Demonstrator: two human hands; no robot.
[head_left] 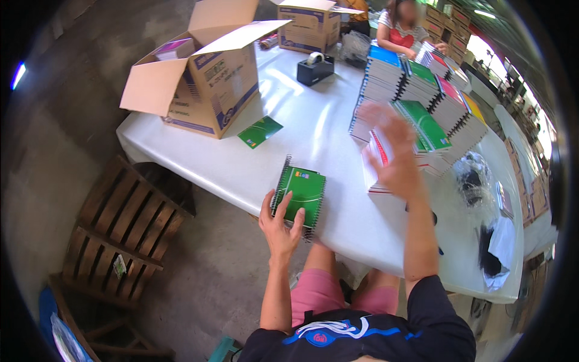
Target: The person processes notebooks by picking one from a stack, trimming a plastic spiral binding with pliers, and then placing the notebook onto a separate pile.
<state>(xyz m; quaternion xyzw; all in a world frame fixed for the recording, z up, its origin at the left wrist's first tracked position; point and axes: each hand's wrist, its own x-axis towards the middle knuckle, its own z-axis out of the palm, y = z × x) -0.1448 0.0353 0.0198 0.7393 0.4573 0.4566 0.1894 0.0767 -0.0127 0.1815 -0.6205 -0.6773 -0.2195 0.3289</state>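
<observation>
Near the table's front edge lies a small pile of green spiral notebooks (306, 196), their black wire coils showing on both sides. My left hand (280, 222) rests on its left side, fingers spread over the top cover. To the right, my right hand (392, 151) is raised, blurred by motion, with thumb and fingers apart and nothing visible in it. It passes in front of the nearest notebook stack, topped by a green notebook (422, 125). A loose green cover or card (260, 132) lies flat beyond my left hand.
An open carton (220, 84) stands at the far left, near a black tape dispenser (315, 69). Tall notebook stacks (381, 78) fill the right side, with crumpled clear plastic (473, 178) beyond. A wooden chair (123, 226) stands left. Another person (401, 33) works across the table.
</observation>
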